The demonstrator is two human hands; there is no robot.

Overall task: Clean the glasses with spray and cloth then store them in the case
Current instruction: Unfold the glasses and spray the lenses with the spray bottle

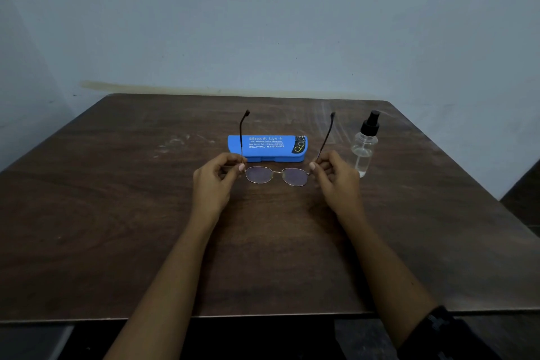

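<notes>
Thin metal-rimmed glasses (277,175) are held over the middle of the table, lenses toward me, both temples unfolded and pointing up and away. My left hand (217,177) pinches the frame's left hinge; my right hand (336,175) pinches the right hinge. Just behind the glasses lies a closed blue glasses case (267,147) with white print. A clear spray bottle (364,146) with a black nozzle stands upright to the right of my right hand. No cloth is in view.
The dark wooden table (117,213) stands against a pale wall; its near edge runs across the bottom of the view. A dark band sits on my right forearm (435,320).
</notes>
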